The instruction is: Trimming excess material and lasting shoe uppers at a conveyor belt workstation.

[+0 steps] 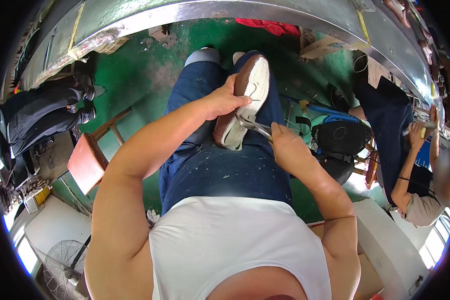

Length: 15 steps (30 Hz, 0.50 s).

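On my lap lies a brown shoe (243,80), its pale whitish underside (258,82) turned up and its brown edge folded around it. My left hand (224,102) is closed on the shoe's left side, with the thumb over the pale face. In my right hand (291,151) are metal pincers (246,122), fingers wrapped round the handles. Their head touches the shoe near its lower, nearer half. Whether the jaws grip any material cannot be made out.
Ahead runs a curved metal bench edge (225,15). A reddish-brown chair (87,162) stands at left, a black bag (341,137) at right. A co-worker (420,195) holding a hammer sits far right; another person's dark-trousered legs (50,110) show left. A fan (65,265) is lower left.
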{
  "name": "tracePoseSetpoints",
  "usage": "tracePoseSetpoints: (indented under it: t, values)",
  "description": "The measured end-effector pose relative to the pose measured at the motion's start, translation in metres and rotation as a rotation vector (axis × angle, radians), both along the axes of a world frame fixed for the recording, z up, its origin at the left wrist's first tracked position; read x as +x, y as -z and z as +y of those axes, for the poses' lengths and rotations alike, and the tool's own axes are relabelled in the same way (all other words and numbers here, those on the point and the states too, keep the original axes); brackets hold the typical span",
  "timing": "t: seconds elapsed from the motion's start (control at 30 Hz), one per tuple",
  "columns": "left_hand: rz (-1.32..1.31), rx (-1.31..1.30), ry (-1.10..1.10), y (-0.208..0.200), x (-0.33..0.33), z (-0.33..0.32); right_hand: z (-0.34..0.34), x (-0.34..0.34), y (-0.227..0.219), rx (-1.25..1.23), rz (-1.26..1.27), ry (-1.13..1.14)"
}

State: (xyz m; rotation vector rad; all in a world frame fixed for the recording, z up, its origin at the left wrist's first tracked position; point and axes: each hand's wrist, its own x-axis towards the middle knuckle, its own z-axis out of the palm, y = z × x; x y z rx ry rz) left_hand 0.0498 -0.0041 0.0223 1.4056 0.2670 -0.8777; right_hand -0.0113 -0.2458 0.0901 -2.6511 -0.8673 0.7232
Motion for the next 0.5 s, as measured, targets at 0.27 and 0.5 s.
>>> tracePoseSetpoints:
  t: [0.27,0.5]
  values:
    - [-0.035,0.021,-0.015,0.010,-0.005,0.001,0.026,0.040,-0.016,-0.114,0.186,-0.248]
    - [-0.075,0.021,-0.051,0.010,0.000,0.006,0.005,0.005,0.045,0.376,0.193,0.149]
